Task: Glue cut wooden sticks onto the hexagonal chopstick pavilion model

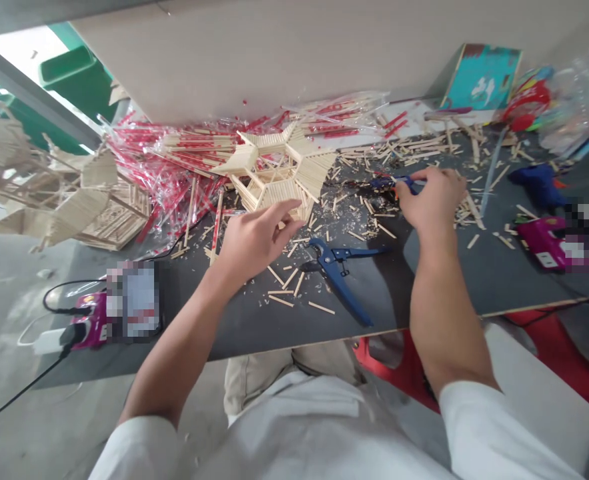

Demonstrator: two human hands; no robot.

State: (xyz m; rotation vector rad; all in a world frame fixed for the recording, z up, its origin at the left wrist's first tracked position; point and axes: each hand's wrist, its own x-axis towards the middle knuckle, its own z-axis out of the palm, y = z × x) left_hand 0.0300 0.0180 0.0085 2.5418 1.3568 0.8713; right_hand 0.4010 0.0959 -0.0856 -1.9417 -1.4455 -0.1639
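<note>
A pale star-like model (281, 190) built from thin wooden sticks stands on the dark table. My left hand (254, 237) is at its near side, index finger and thumb curled around the near edge; the other fingers are partly hidden. Farther right, my right hand (434, 197) grips a small blue glue gun (389, 182) with an orange trigger, its nozzle pointing left toward the model. My palm covers much of its handle. Blue-handled cutters (341, 277) lie open on the table between my forearms.
Cut stick pieces (284, 297) litter the table. Behind the model are red-and-clear wrappers (174, 147) with sticks. A larger stick structure (69, 193) is at left. Purple power strips (91, 320) sit on both sides. Another blue glue gun (539, 185) lies at right.
</note>
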